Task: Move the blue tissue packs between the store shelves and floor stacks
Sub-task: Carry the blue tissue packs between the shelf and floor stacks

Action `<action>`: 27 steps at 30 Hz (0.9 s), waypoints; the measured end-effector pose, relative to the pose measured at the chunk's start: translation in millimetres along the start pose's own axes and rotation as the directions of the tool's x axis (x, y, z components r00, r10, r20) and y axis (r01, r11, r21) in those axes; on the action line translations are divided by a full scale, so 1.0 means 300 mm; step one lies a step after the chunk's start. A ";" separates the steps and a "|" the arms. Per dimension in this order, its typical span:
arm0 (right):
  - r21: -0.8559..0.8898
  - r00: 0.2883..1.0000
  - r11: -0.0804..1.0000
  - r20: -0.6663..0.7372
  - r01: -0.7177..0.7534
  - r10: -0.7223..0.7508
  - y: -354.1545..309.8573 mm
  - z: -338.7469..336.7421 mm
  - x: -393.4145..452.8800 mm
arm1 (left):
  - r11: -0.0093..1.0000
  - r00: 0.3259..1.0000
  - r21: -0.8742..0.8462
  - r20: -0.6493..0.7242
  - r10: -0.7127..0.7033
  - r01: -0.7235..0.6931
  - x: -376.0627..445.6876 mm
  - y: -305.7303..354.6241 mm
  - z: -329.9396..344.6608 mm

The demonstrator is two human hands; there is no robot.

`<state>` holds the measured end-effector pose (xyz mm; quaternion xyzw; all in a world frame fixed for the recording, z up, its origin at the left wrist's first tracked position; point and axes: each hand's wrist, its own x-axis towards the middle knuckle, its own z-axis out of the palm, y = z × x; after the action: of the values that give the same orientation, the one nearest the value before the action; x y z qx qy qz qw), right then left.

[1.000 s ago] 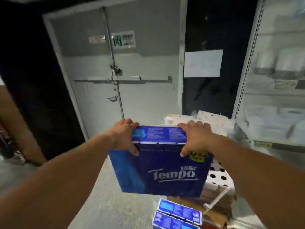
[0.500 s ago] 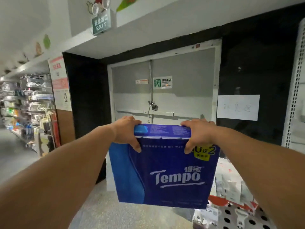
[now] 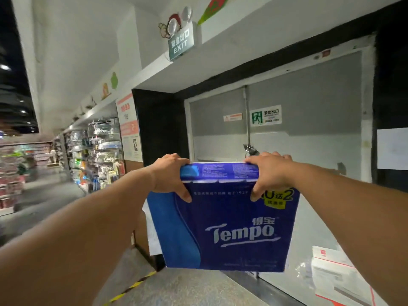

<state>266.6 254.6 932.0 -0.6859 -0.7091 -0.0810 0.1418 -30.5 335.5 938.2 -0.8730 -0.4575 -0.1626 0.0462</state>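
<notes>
Fingers (image 3: 185, 196) of the left hand (image 3: 170, 174) curl over the top left edge of the blue tissue pack (image 3: 223, 219), thumb pressed onto its front face. Right hand (image 3: 268, 172) mirrors this at the top right edge, thumb down beside the yellow promo sticker. Both sets of fingers clamped on the pack; back fingers hidden behind it.

Pack held out at arm's length, roughly chest height, upright, front label toward the camera. In the air, touching no shelf, stack or floor.

Beyond it: grey double fire door (image 3: 287, 133) with a green emergency-exit sticker, EXIT sign (image 3: 180, 45) overhead. Stocked store shelves (image 3: 97, 151) run down the aisle to the left, well apart from the pack. White cartons (image 3: 337, 277) sit low at right. Yellow-black hazard tape (image 3: 132, 286) on the floor below.

Progress, as judged: one pack is in mid-carry, neither picked-up end nor set-down end visible. No floor stack of blue packs shows here (possibly out of frame), so how many are already moved cannot be told. Left to do: bring this pack to its shelf or stack, set it down squarely, release, then repeat for any others.
</notes>
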 end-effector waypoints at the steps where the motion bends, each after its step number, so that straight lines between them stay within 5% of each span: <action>1: 0.011 1.000 1.000 -0.004 0.018 -0.018 -0.029 0.022 0.053 | 1.000 1.000 0.025 -0.006 -0.011 0.012 0.017 -0.052 -0.003; 13: 0.113 0.933 0.926 -0.055 0.360 -0.356 -0.385 0.348 0.898 | 0.915 0.944 0.234 -0.108 -0.311 0.328 0.199 -0.712 0.029; 27: 0.215 0.682 0.665 -0.013 0.716 -0.731 -1.222 0.679 1.730 | 0.605 0.666 0.290 -0.208 -0.716 0.741 0.123 -1.446 -0.025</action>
<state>-126.4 793.8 930.4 -0.3325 -0.9320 -0.0327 0.1404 -365.9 613.0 927.7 -0.5813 -0.7922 -0.1138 0.1468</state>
